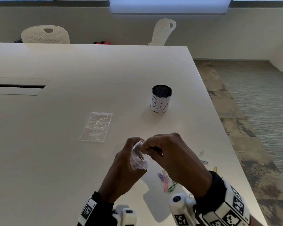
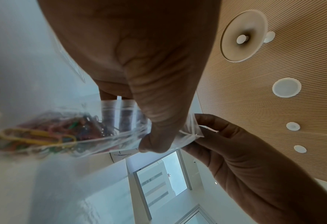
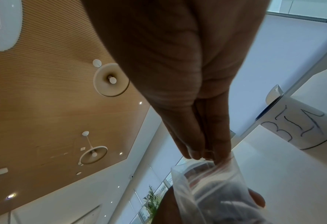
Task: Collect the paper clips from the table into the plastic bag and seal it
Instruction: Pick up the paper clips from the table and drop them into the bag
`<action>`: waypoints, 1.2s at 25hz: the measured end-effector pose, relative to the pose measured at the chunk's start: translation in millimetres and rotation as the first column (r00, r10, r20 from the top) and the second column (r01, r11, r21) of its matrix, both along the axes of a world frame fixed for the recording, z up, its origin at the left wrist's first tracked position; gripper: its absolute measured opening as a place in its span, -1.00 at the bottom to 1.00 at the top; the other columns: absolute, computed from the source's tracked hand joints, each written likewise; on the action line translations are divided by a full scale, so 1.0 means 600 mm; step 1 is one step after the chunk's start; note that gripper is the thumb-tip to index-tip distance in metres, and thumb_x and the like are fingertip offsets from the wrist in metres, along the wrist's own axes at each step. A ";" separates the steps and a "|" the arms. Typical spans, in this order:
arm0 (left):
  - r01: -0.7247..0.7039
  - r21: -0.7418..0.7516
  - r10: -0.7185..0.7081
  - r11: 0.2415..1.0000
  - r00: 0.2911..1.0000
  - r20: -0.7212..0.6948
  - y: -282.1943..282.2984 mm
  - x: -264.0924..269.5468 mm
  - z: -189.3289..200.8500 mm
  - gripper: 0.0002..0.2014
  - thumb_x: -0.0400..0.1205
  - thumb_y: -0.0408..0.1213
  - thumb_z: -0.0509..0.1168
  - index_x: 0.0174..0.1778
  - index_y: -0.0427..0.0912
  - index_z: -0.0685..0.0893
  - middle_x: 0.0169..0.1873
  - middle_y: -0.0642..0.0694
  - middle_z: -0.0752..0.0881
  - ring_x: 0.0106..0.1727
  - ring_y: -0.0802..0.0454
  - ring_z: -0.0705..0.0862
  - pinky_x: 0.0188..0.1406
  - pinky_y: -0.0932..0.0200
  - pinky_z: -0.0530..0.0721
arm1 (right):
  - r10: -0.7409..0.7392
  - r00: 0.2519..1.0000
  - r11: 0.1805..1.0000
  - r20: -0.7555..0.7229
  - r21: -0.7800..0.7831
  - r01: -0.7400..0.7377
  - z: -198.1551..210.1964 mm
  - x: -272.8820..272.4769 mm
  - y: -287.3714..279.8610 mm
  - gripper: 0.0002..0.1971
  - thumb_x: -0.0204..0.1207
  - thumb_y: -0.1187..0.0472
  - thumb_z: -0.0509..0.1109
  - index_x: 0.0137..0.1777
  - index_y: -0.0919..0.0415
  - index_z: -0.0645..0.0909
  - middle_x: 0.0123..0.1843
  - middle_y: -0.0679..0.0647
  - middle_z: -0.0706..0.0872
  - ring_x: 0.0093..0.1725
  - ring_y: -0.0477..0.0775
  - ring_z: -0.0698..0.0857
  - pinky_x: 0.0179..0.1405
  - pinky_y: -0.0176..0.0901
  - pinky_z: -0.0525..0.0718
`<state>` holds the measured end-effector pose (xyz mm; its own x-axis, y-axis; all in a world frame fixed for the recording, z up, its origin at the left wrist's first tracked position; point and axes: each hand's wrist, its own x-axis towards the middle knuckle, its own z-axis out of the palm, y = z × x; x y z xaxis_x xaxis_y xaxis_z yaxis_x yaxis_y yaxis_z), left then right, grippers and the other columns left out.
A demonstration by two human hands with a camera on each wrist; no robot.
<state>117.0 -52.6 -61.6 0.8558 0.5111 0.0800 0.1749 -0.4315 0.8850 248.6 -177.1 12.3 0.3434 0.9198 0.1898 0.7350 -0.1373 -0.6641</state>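
A small clear plastic bag with several coloured paper clips inside is held above the table by both hands. My left hand grips its side, the thumb pressing the film against the fingers behind it. My right hand pinches the bag's top edge at one corner. In the right wrist view its fingertips are pressed together on the bag's mouth. Several loose paper clips lie on the table under my right wrist, with others further right.
A second clear plastic bag lies flat on the white table, left of and beyond my hands. A cylindrical cup marked "BIN" stands further back on the right. The table's right edge runs close to the loose clips. White chairs stand behind the table.
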 end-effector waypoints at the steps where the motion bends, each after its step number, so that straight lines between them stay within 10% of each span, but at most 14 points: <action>1: 0.003 0.004 -0.003 1.000 1.000 -0.002 0.000 0.000 -0.001 -0.42 0.52 -0.43 0.56 0.37 0.00 0.50 0.01 0.05 0.79 -0.02 0.20 0.77 -0.21 0.50 0.68 | 0.010 1.000 1.000 -0.007 0.009 -0.010 0.001 0.002 -0.001 -0.89 0.62 0.32 0.53 0.04 0.16 0.88 -0.08 0.03 0.91 -0.16 -0.14 0.86 -0.13 -0.19 0.82; 13: 0.010 0.020 -0.011 1.000 0.999 0.050 0.002 -0.004 -0.005 -0.38 0.51 -0.47 0.58 0.40 0.03 0.51 0.04 0.09 0.76 0.10 0.03 0.77 -0.07 0.49 0.70 | -0.131 0.990 0.980 0.044 -0.145 0.137 -0.017 0.073 -0.056 -0.84 0.58 0.21 0.58 0.14 0.04 0.83 0.00 -0.10 0.86 -0.06 -0.21 0.80 0.04 -0.19 0.81; 20: 0.017 0.001 -0.017 1.000 0.999 0.035 0.002 -0.004 -0.004 -0.36 0.51 -0.47 0.59 0.39 0.08 0.50 0.03 0.13 0.75 0.11 0.07 0.76 -0.08 0.49 0.72 | 0.119 0.993 0.835 0.004 -0.541 -0.098 -0.084 0.061 -0.090 -0.17 0.36 -0.23 0.63 0.62 -0.28 0.38 0.63 -0.28 0.38 0.52 -0.21 0.42 0.51 -0.21 0.52; 30: 0.022 -0.006 -0.022 1.000 0.999 0.029 0.002 -0.006 -0.001 -0.36 0.51 -0.49 0.59 0.41 0.02 0.50 0.03 0.10 0.76 0.10 0.09 0.75 -0.09 0.49 0.71 | 0.183 0.968 0.898 0.169 -0.431 -0.094 -0.124 0.046 -0.086 -0.83 0.63 0.04 0.50 0.19 -0.12 0.72 0.23 -0.18 0.65 0.18 -0.18 0.55 0.08 -0.15 0.75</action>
<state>113.3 -51.6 -62.0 0.8640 0.4930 0.1021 0.1397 -0.4295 0.8922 276.5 -228.7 -61.9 0.2022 0.9645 -0.1696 0.8780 -0.2552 -0.4049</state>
